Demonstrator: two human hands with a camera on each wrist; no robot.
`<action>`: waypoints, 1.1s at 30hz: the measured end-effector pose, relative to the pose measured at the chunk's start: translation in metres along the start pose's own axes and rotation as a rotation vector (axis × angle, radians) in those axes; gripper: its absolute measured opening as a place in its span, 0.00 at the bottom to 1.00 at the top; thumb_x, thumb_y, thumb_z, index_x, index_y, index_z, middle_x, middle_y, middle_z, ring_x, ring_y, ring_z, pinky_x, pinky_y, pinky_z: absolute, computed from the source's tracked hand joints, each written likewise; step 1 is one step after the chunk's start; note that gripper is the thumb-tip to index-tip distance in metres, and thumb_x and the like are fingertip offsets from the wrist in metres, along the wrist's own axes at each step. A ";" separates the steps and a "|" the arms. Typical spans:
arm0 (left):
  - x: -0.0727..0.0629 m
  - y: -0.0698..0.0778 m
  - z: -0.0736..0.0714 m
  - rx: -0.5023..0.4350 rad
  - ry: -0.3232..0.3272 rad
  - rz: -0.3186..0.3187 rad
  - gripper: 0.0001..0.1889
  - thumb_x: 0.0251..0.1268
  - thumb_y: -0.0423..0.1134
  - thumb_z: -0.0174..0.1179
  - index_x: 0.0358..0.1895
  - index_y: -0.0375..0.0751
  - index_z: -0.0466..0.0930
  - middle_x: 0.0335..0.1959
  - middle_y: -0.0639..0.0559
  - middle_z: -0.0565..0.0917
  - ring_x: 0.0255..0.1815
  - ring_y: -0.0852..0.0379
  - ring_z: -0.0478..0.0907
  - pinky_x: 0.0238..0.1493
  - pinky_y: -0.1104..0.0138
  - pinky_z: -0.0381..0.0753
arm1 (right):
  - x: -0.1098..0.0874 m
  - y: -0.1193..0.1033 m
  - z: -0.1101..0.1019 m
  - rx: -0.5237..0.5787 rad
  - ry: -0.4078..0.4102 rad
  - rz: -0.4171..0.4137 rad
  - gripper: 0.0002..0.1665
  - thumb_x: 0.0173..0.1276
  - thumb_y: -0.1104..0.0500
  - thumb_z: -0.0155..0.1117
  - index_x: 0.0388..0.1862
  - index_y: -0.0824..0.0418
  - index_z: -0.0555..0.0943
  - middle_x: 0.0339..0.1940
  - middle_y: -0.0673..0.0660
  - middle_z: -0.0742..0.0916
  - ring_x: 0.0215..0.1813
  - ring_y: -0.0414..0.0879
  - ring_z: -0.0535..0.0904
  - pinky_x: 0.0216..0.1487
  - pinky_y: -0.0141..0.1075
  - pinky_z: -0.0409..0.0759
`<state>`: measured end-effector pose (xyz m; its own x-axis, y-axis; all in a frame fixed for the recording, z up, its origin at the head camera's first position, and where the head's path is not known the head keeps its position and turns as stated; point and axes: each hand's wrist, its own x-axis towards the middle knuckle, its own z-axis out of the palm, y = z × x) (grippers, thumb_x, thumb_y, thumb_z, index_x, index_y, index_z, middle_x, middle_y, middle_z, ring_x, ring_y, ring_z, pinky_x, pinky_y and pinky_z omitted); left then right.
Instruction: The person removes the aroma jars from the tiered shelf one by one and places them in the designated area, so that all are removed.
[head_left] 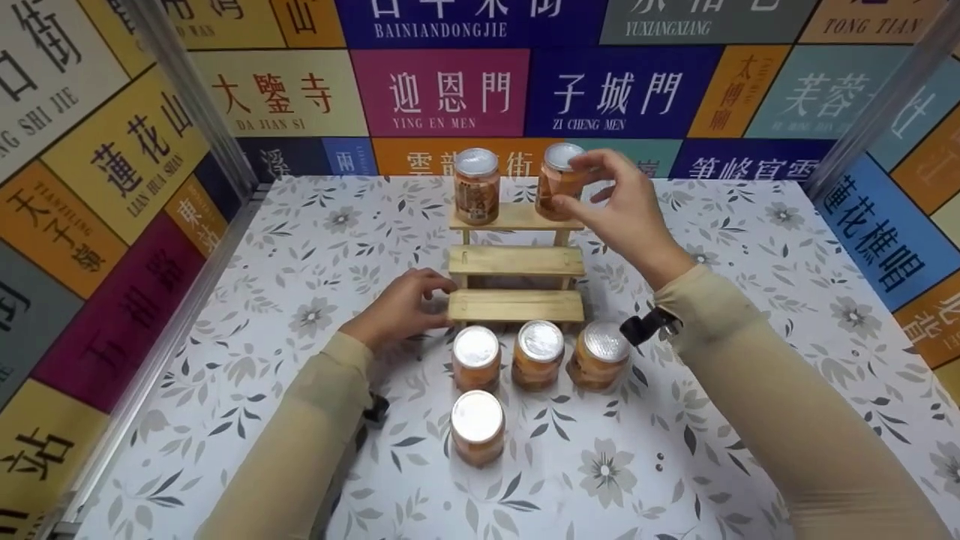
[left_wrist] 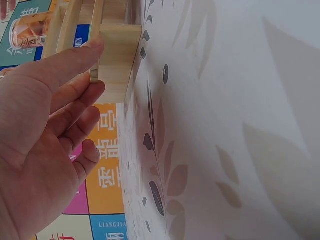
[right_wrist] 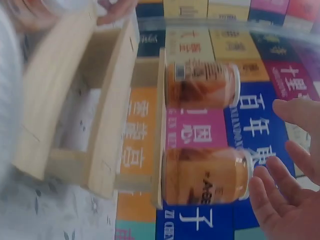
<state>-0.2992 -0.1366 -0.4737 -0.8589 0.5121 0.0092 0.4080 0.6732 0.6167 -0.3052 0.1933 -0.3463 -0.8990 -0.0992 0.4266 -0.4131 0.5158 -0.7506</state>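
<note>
Beside the parted fingers of the right hand (head_left: pixel 628 214), the orange, silver-lidded cylindrical jar (right_wrist: pixel 200 175), probably heavy, stiff, slippery, suits a mid-side grip; the left hand (head_left: pixel 405 301) pinches the pale wooden stepped stand (head_left: pixel 516 261).

The head camera looks forward and down from the near side of the white, leaf-patterned table (head_left: pixel 247 330), far enough back that I see both tan-sleeved arms (head_left: pixel 277 457) and the wall of coloured, lettered panels (head_left: pixel 440 101). The left wrist's camera sits close to the left hand (left_wrist: pixel 40 125), turned sideways, skimming the tabletop toward the pale wooden three-step rack (left_wrist: pixel 120 45). The right wrist's, tipped the opposite way, faces across that rack; it and the head view share the two orange-brown, pale-lidded round jars (right_wrist: pixel 202 85) on top.
</note>
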 end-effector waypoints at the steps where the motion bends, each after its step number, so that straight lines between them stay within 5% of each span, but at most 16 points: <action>1: 0.000 0.000 -0.001 -0.002 0.001 -0.006 0.27 0.55 0.40 0.77 0.61 0.49 0.84 0.56 0.51 0.83 0.54 0.46 0.77 0.54 0.56 0.78 | 0.006 0.003 -0.001 -0.020 0.014 0.001 0.30 0.63 0.52 0.79 0.62 0.58 0.80 0.59 0.55 0.83 0.57 0.50 0.81 0.52 0.35 0.76; 14: 0.000 0.000 0.001 -0.018 -0.008 -0.021 0.27 0.56 0.41 0.78 0.61 0.49 0.84 0.55 0.51 0.83 0.55 0.48 0.77 0.54 0.56 0.78 | 0.047 0.035 0.001 -0.123 -0.063 0.199 0.49 0.56 0.34 0.78 0.72 0.52 0.72 0.68 0.51 0.78 0.66 0.47 0.75 0.65 0.44 0.76; 22: 0.000 0.001 -0.001 -0.008 -0.008 -0.006 0.27 0.57 0.40 0.77 0.61 0.47 0.84 0.56 0.49 0.83 0.55 0.46 0.77 0.55 0.55 0.78 | 0.050 0.043 0.003 -0.117 -0.087 0.191 0.46 0.57 0.37 0.79 0.69 0.52 0.73 0.65 0.52 0.82 0.63 0.46 0.76 0.64 0.43 0.76; 33: 0.001 0.002 -0.002 -0.015 -0.020 -0.017 0.26 0.56 0.40 0.77 0.61 0.49 0.84 0.56 0.51 0.83 0.56 0.46 0.77 0.55 0.55 0.78 | 0.037 0.037 -0.001 -0.020 -0.014 0.230 0.45 0.53 0.39 0.83 0.66 0.53 0.76 0.63 0.53 0.84 0.61 0.44 0.79 0.64 0.40 0.77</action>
<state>-0.3001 -0.1353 -0.4706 -0.8594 0.5110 -0.0167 0.3886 0.6741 0.6282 -0.3536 0.2089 -0.3576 -0.9712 0.0113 0.2380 -0.1940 0.5426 -0.8173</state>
